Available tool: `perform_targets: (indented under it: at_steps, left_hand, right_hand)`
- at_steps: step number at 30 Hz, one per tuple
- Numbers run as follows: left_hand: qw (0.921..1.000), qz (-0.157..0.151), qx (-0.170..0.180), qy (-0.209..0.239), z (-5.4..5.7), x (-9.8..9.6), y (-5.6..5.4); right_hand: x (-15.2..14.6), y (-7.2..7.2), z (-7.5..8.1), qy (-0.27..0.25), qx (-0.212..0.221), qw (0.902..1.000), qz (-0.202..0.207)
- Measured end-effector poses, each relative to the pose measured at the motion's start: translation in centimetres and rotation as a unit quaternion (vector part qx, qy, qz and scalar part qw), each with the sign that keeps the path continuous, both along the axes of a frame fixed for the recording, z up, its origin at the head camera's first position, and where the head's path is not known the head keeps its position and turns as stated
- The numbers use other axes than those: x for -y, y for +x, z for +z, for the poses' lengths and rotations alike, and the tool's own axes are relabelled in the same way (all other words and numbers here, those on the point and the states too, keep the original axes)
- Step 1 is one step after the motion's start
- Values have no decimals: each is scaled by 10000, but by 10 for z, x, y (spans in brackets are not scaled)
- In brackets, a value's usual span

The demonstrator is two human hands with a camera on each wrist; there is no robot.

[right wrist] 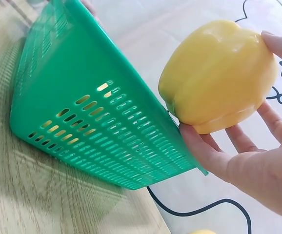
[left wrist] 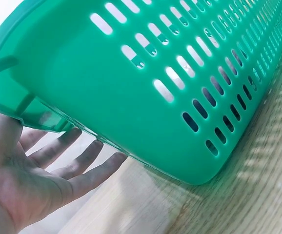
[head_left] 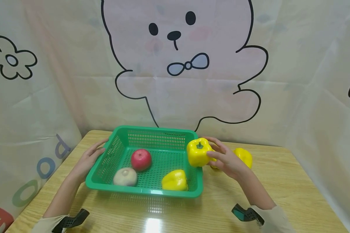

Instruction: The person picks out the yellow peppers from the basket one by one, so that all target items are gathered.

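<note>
- right hand [head_left: 227, 160]: thumb and fingers curled round a yellow pepper [head_left: 198, 152], held up at the right rim of the green basket [head_left: 134, 190]; touching the rim or just clear, can't tell
- left hand [head_left: 90, 159]: fingers fairly straight against the basket's left side, probably steadying it
- step looks like loading the held pepper; next move likely needs a shift inward past the rim, then lower and release
- in basket: red fruit [head_left: 141, 160], pale bulb [head_left: 125, 177], second pepper [head_left: 175, 180] front right
- third pepper [head_left: 244, 156] on table [head_left: 280, 181], partly behind right hand
- left wrist view shows fingertips at the outer wall, hidden from head view
</note>
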State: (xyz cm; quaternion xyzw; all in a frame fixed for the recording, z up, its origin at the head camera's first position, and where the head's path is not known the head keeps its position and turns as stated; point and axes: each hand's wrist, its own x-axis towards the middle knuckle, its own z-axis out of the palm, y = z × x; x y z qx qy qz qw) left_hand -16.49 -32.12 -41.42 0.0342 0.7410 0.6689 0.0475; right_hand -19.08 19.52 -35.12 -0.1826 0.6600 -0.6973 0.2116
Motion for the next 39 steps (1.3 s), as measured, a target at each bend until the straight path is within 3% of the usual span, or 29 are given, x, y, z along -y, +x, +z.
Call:
perform_targets:
  at_steps: [31, 39]
  left_hand:
    - [9998, 105, 53, -167, 1, -2, -2]
    - [10000, -6, 7, -40, 0, -1, -1]
  right_hand:
    - [-35, 10, -14, -678, -225, 9972, 233]
    - [-47, 12, -21, -719, -253, 9969, 173]
